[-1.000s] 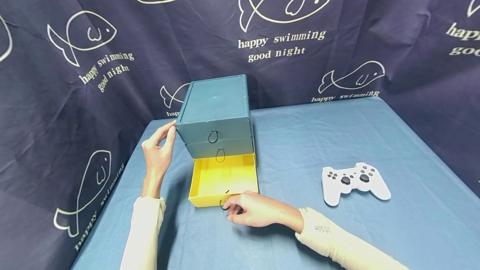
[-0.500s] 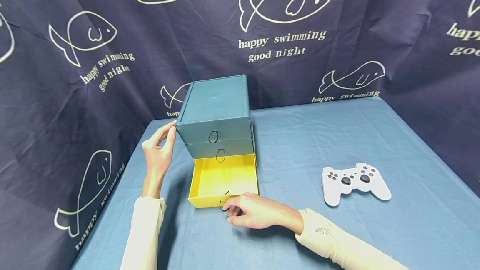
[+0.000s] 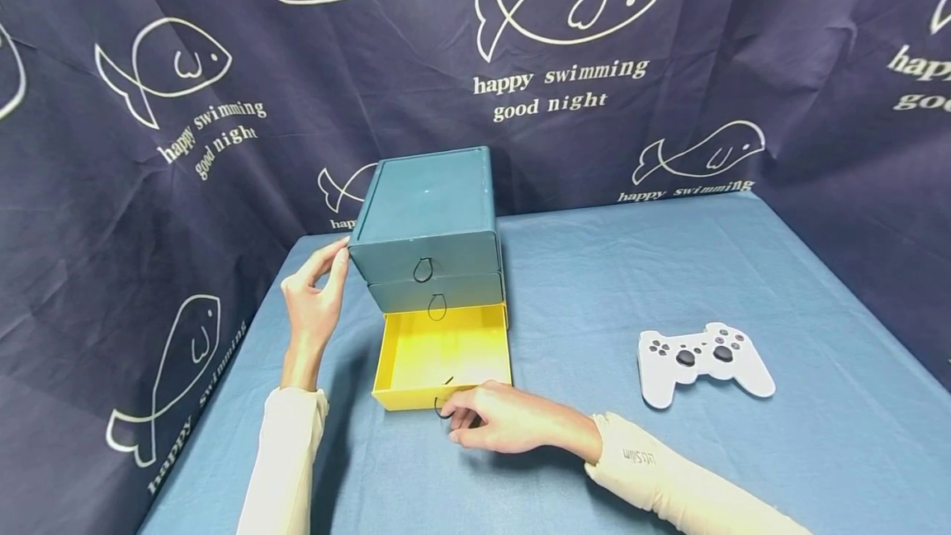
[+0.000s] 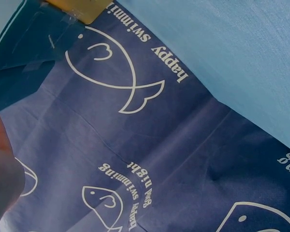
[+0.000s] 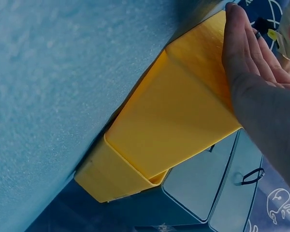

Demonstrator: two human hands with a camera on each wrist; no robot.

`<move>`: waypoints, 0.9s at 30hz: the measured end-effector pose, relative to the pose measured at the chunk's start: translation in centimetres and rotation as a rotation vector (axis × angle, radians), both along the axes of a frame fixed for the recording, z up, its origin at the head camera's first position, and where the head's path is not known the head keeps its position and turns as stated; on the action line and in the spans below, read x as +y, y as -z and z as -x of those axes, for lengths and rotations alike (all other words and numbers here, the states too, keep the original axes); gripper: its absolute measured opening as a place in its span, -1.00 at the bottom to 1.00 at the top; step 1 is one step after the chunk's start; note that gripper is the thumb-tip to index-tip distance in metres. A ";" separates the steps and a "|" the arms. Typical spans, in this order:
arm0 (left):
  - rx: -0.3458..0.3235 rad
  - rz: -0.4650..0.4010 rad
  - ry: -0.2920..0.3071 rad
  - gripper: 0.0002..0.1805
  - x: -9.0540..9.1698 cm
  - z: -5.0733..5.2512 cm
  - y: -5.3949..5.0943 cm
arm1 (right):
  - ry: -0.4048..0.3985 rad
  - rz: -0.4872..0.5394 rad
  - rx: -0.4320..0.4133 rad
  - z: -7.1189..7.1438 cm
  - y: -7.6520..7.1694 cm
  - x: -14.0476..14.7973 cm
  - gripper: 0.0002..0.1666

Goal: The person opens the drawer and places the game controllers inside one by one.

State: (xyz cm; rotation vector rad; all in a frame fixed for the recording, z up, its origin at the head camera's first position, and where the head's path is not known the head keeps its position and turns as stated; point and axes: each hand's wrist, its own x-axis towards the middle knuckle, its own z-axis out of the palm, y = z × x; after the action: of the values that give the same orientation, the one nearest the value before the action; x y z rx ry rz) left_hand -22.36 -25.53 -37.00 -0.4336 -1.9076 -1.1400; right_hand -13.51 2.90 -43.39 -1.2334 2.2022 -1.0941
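Note:
A small drawer cabinet (image 3: 427,196) stands on the table, with two teal drawers above a yellow drawer (image 3: 442,345). The yellow drawer is pulled out, and its inside shows nothing lying in it. At its front, my right hand (image 3: 494,418) holds the black loop pull (image 3: 442,409) with curled fingers. Reaching to the cabinet's upper left front corner, my left hand (image 3: 315,291) rests its fairly straight fingertips and thumb there. Both teal drawers are closed, their loop pulls hanging. In the right wrist view, the hand covers part of the yellow drawer front.
A white game controller (image 3: 702,360) lies on the blue tablecloth (image 3: 579,279), to the right of the cabinet. Dark blue curtain (image 3: 565,130) with white fish prints hangs behind the table and along both sides.

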 end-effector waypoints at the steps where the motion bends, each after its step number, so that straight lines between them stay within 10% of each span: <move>1: 0.001 0.000 0.004 -0.75 0.0 0.0 -0.1 | -0.001 0.002 0.000 0.0 0.0 0.0 -0.67; 27: 0.015 -0.008 0.009 -0.76 0.1 -0.2 -0.3 | -0.046 0.131 0.001 -0.6 -0.7 3.6 -0.68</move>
State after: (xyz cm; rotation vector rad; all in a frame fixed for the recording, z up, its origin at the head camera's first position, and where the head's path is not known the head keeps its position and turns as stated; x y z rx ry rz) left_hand -22.17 -25.44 -36.74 -0.4456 -1.8894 -1.1466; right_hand -12.88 6.54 -42.74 -1.3321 2.1212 -1.2361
